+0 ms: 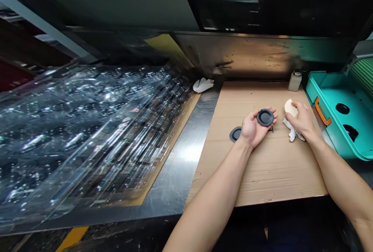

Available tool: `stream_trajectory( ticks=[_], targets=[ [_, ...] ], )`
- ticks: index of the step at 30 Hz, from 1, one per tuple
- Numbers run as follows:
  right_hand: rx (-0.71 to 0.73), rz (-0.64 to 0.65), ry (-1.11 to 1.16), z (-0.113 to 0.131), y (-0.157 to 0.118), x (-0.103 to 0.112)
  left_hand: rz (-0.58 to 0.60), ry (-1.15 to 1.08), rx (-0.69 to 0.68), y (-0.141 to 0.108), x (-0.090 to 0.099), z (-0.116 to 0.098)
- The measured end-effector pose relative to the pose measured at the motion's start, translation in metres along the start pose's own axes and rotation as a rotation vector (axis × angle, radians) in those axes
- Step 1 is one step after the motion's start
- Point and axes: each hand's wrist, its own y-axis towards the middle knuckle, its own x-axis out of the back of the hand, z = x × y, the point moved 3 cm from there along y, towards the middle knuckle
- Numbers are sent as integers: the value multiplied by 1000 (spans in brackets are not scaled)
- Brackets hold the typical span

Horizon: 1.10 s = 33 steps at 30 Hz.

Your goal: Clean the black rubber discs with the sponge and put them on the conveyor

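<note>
My left hand (253, 129) is turned palm up, with a dark grey rounded-square cover (265, 117) held between the thumb and the fingers. A similar dark piece (234, 134) lies on the cardboard just left of my left wrist. To the right, my right hand (302, 118) pinches a cream-coloured round pad (290, 108) at its edge. Crumpled white cloth or tissue (290, 129) lies on the cardboard below that hand. A thin dark item (272, 129) shows by the left fingers, too small to name.
Cardboard (279, 170) covers the metal bench (177, 170). Stacked clear plastic trays (96, 135) fill the left side, near a crumpled white tissue (203, 85). A small bottle (295, 80) stands at the back right. A teal bin (332, 92) on the right holds dark pieces (342, 108).
</note>
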Motion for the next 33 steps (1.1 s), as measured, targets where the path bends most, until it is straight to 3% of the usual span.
stream_trajectory(
  ticks=[2, 6, 9, 13, 18, 28, 33],
  targets=[
    [95, 23, 145, 19, -7, 2, -35, 3, -44, 3, 2, 0],
    [294, 246, 278, 60, -27, -2, -86, 14, -97, 5, 4, 0],
    [263, 315, 272, 71, -33, -2, -71, 52, -91, 3, 3, 3],
    [256, 344, 328, 68, -31, -1, -13, 111, -66, 2, 1, 8],
    [238, 298, 211, 58, -26, 0, -43, 146, -113, 6, 4, 12],
    [219, 540, 333, 59, -26, -4, -12, 189, -92, 8, 6, 19],
    [111, 443, 290, 48, -24, -5, -17, 164, -98, 7, 3, 18]
  ],
)
